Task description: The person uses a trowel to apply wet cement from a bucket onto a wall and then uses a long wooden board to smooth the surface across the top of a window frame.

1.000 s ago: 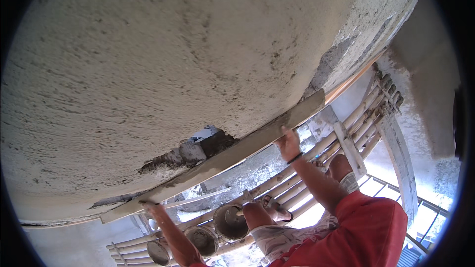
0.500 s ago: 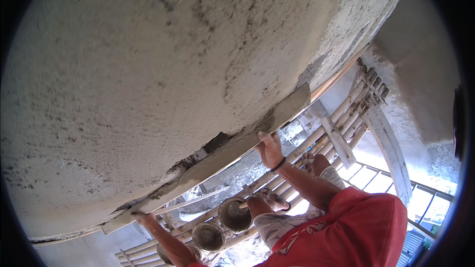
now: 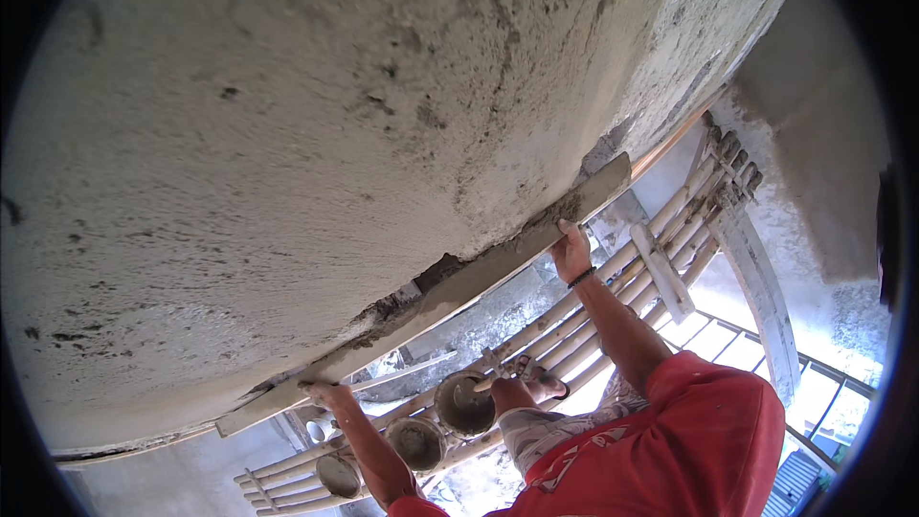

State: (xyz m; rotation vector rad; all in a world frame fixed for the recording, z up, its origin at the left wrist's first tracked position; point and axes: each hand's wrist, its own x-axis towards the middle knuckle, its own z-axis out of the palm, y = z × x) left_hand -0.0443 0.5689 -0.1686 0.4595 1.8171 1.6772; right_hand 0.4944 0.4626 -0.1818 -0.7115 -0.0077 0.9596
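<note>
A long, narrow wooden board [image 3: 445,299], smeared with grey mortar, lies along the lower edge of a plastered surface [image 3: 316,182]. My left hand [image 3: 325,393] grips its edge close to the left end. Farther right, my right hand [image 3: 571,249], with a dark band at the wrist, grips the same edge with the thumb over the board's face. Parts of the fingers of both hands are hidden by the board. Above the middle of the board, a dark, rough gap [image 3: 438,271] shows in the plaster.
Below me runs a scaffold of bamboo poles [image 3: 565,340]. Round buckets of grey mix [image 3: 417,443] stand on it, near my legs. A short plank [image 3: 661,273] lies across the poles, and a long, weathered plank [image 3: 756,278] leans at the right. A metal railing [image 3: 833,393] is beyond.
Both hands have moved right and the board has shifted slightly the same way along the plaster edge. My right foot no longer shows beside the arm. The view has shifted a little.
</note>
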